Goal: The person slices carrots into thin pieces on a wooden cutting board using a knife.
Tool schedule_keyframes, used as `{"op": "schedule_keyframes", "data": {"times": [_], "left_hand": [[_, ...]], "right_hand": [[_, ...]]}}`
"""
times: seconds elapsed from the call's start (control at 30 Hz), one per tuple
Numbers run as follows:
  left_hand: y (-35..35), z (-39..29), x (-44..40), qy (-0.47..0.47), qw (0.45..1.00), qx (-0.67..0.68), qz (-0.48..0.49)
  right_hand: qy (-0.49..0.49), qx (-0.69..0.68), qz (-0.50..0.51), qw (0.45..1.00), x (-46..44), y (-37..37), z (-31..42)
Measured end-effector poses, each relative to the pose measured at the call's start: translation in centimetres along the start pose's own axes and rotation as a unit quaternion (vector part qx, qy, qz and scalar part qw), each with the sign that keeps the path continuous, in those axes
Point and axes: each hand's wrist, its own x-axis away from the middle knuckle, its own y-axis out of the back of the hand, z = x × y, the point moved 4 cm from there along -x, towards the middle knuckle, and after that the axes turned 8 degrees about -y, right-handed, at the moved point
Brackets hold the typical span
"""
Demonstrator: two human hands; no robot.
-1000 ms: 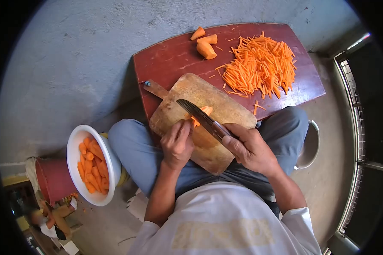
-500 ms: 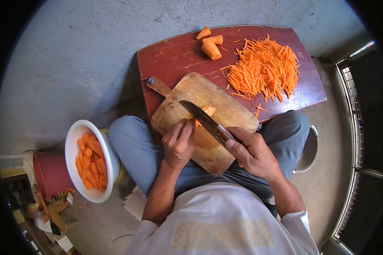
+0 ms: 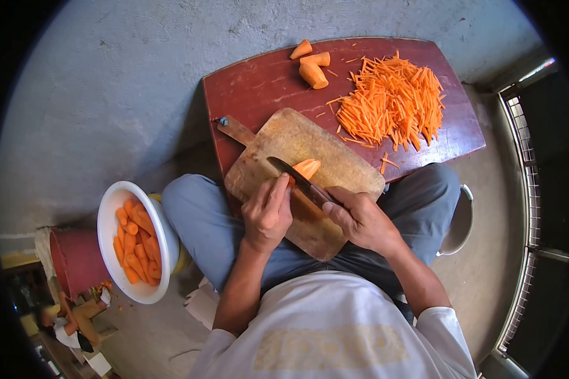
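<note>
My right hand grips the handle of a kitchen knife, whose dark blade crosses a worn wooden cutting board. Against the near side of the blade, the closed fingers of my left hand hold a carrot, mostly hidden by the fingers and knife. Cut carrot slices lie on the board just beyond the blade. The board rests partly over my lap and partly on a dark red table.
Shredded carrot is heaped on the table's right, with carrot chunks at the back. At left stands a white basin of whole carrots, beside a red bucket. Another person sits at lower left. A metal pot is at right.
The knife has come down lower onto the carrot, and my right hand has shifted slightly left. My left hand stays nearly in place.
</note>
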Motion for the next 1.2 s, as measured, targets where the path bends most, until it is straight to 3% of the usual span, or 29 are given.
{"op": "schedule_keyframes", "data": {"times": [0.13,0.33,0.77,1.2], "left_hand": [[0.1,-0.3,-0.3,-0.002,1.000,-0.001,0.000],[-0.1,0.1,0.5,-0.004,1.000,-0.005,0.009],[-0.1,0.2,0.6,-0.005,1.000,0.002,0.013],[0.1,0.0,0.4,0.000,1.000,0.001,0.024]], "right_hand": [[-0.005,0.002,0.007,1.000,1.2,2.3,3.4],[-0.036,-0.073,-0.007,0.997,2.1,2.8,3.3],[-0.050,-0.072,0.004,0.996,2.2,2.4,3.1],[0.051,-0.009,-0.024,0.998,1.3,0.9,1.8]]}}
